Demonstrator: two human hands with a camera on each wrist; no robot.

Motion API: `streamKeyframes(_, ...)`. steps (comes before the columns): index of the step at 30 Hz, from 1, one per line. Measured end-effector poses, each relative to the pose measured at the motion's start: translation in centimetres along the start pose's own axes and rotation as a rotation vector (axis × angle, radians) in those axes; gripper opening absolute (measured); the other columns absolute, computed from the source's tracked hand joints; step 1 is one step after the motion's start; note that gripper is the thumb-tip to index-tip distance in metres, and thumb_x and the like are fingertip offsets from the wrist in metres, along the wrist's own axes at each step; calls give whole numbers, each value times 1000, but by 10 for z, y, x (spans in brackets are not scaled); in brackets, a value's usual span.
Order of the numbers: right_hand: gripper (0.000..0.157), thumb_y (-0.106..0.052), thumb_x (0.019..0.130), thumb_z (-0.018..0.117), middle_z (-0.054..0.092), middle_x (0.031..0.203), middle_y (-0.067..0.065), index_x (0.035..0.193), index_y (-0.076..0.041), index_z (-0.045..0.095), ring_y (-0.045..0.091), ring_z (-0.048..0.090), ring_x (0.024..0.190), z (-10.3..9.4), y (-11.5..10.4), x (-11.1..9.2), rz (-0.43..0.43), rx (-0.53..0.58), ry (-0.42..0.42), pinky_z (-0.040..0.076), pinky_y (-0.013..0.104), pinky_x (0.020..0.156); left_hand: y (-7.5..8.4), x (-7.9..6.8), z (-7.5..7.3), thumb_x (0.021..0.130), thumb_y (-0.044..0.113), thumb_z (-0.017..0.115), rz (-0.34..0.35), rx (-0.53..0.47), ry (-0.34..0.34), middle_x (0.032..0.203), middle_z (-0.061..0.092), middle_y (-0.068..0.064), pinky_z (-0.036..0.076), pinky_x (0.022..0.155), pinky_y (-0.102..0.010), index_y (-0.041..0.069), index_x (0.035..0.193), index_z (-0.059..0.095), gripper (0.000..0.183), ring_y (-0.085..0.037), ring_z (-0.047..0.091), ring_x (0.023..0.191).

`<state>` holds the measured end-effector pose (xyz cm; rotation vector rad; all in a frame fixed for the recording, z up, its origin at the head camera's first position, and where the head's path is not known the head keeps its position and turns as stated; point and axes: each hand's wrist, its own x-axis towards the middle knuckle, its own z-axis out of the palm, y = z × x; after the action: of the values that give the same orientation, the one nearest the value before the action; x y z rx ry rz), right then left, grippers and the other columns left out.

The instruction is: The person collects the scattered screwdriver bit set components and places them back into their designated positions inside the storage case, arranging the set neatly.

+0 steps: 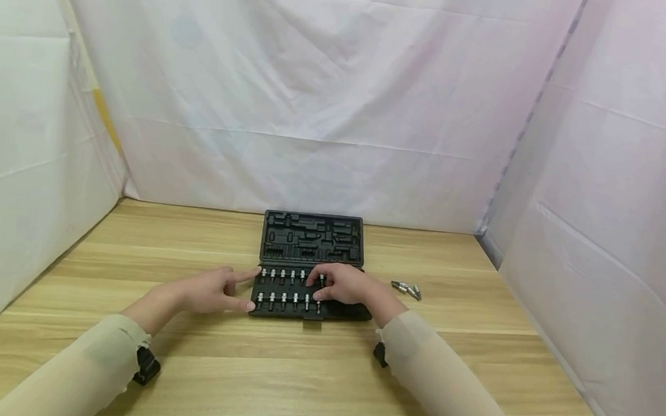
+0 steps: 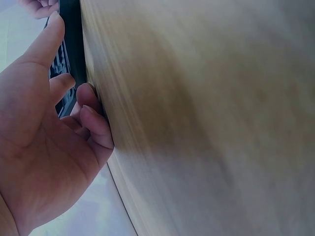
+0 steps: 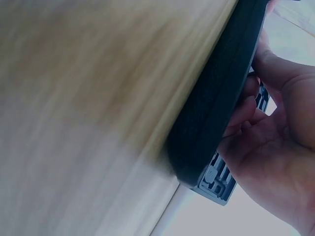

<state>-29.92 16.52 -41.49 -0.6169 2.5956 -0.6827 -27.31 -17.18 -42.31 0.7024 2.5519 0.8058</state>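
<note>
A black socket case (image 1: 343, 311) lies unfolded on the table, its lid with moulded recesses (image 1: 312, 238) tipped back behind it. Two rows of silver-topped bit sockets (image 1: 284, 298) stand in the base. My left hand (image 1: 207, 291) touches the base's left side with thumb and forefinger stretched out; in the left wrist view its other fingers (image 2: 96, 125) curl beside the case. Over the right part of the base is my right hand (image 1: 343, 284), thumb and forefinger bent down among the sockets. I cannot tell whether a socket is between those fingertips.
Several loose bit sockets (image 1: 407, 289) lie on the wooden table (image 1: 223, 370) to the right of the case. White cloth (image 1: 307, 100) hangs behind the table and along both sides. A dark wrist-camera mount (image 1: 147, 366) sits at the left sleeve.
</note>
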Motion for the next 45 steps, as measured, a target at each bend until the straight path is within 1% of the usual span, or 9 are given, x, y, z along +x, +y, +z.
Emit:
streamKeyframes(9,24,-30,108,72,65,87,3,133,-32,73,17,52,74,1,1,-4,5,-40,24,45,37,76,0,0,1,99,51,79,-2,2,1,103,55,-9,48,77,-37,24,174,33,92,-21,51,87)
streamKeyframes(16,30,-37,110,69,68,88,-5,139,-31,73,12,55,76,2,10,-6,-56,-86,36,48,38,80,2,-1,0,99,52,79,-5,6,-2,104,55,-9,47,77,-38,23,174,34,92,-21,51,88)
streamKeyframes(19,30,-37,112,65,71,97,-7,140,-30,73,11,58,81,-1,17,-9,-94,-40,30,50,37,81,2,-2,-1,99,51,79,-6,3,4,104,55,-9,47,77,-38,23,174,34,92,-21,51,88)
streamKeyframes(23,31,-35,114,61,76,114,-3,141,-24,73,12,68,92,-11,26,-18,-121,100,21,59,36,85,1,-3,0,99,52,79,-10,3,11,103,55,-9,48,78,-37,23,174,33,92,-21,51,87)
streamKeyframes(27,32,-35,113,63,77,120,1,138,-19,75,16,72,99,-22,43,-31,-106,179,73,62,36,84,1,-2,0,99,52,79,-7,3,12,103,54,-8,48,78,-37,24,174,33,93,-21,50,87)
streamKeyframes(33,30,-38,111,66,77,126,3,132,-20,78,18,72,109,-37,79,-51,-68,189,207,59,41,92,0,-1,-1,98,51,80,1,-3,15,101,54,-8,47,76,-36,24,173,35,92,-21,49,86)
streamKeyframes(35,32,-39,111,66,77,125,5,132,-18,78,20,72,105,-42,92,-58,-53,199,230,60,41,87,0,-1,-1,98,51,80,0,-6,16,101,54,-8,47,76,-36,25,173,35,92,-21,48,86)
streamKeyframes(40,36,-38,111,67,77,109,13,134,-13,77,26,65,84,-55,122,-74,17,214,261,55,38,69,0,-1,-1,98,50,81,-7,-9,17,100,53,-8,46,76,-35,24,173,35,91,-21,49,86)
streamKeyframes(45,34,-37,110,67,78,123,7,133,-14,77,19,69,103,-65,143,-93,48,142,296,56,38,89,1,-2,0,99,49,80,-7,-1,17,101,54,-8,47,77,-35,24,173,35,90,-21,50,86)
